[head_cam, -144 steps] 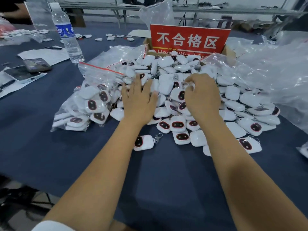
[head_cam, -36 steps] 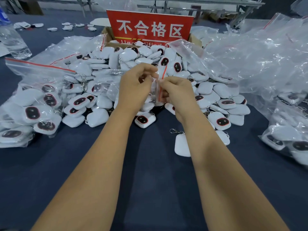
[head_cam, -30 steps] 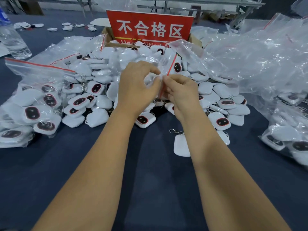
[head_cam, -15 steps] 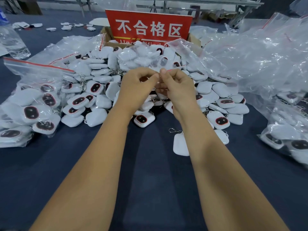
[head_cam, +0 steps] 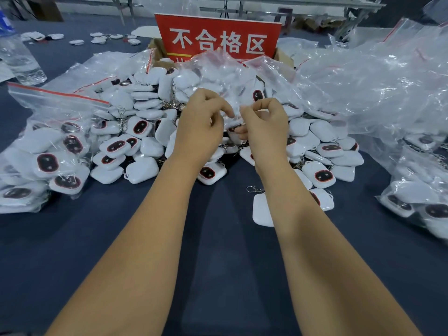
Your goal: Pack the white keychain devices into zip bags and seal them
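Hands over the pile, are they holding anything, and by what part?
Both the left hand and right hand pinch an empty clear zip bag by its near edge; the bag rises above the keychain pile.

Left hand point(head_cam: 200, 124): bare, no glove, ring or watch seen.
Right hand point(head_cam: 265, 127): bare, likewise unadorned.
Forearms: left uncovered to the frame's lower edge; no sleeve is shown.
Nails: cannot be made out.

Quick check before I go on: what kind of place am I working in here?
Probably a factory packing or inspection bench. A heap of identical white keychain devices covers the blue table, filled zip bags lie beside it, and a red sign marks a box for rejects.
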A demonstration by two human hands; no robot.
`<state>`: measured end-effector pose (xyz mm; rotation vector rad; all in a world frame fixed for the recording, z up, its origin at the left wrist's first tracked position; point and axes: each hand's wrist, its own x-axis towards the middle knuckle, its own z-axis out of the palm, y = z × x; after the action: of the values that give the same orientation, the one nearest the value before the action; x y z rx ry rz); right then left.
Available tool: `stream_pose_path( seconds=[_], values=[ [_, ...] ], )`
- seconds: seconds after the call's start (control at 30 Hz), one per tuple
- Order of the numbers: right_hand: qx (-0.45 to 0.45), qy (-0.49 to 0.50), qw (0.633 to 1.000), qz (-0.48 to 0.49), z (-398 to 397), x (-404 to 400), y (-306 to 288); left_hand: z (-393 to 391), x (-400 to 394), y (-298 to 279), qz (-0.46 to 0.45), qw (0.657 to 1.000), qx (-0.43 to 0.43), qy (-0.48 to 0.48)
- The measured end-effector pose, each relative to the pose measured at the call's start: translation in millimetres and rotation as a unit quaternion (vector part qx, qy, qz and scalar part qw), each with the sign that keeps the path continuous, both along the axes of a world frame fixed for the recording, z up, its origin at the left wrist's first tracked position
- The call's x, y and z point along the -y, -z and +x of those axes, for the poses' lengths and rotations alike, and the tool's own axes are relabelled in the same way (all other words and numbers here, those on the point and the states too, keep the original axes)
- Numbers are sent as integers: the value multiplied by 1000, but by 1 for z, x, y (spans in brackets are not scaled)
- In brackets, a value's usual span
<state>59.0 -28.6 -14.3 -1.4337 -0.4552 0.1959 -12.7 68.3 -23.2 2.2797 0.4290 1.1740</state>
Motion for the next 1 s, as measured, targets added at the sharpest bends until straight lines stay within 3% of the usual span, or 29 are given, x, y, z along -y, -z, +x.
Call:
stream_pose_path(
  seconds=[0.2, 0.33, 0.53, 0.67, 0.8, 0.9, 1.0],
  values=[
    [120, 69, 989, -57, -2, 0, 1, -1, 0, -1, 5, 999, -42, 3],
    [193, 79, 974, -83, -4, 0, 4, -4, -3, -7, -63, 995, 32, -65],
    [297, -14, 951, -80, -16, -3, 1, -5, -12, -9, -166, 975, 101, -104],
    [271, -98, 947, -142, -13, -2, 4, -12, -14, -14, -126, 966, 152, -168],
    [306, -207, 893, -258, -13, -3, 7, -18, -13, -19, -51, 940, 210, -263],
    [338, -214, 875, -274, -14, -5, 5, -16, -12, -15, 9, 955, 158, -251],
    [323, -169, 904, -221, -12, -5, 4, -13, -12, -8, -8, 986, 68, -149]
  ],
)
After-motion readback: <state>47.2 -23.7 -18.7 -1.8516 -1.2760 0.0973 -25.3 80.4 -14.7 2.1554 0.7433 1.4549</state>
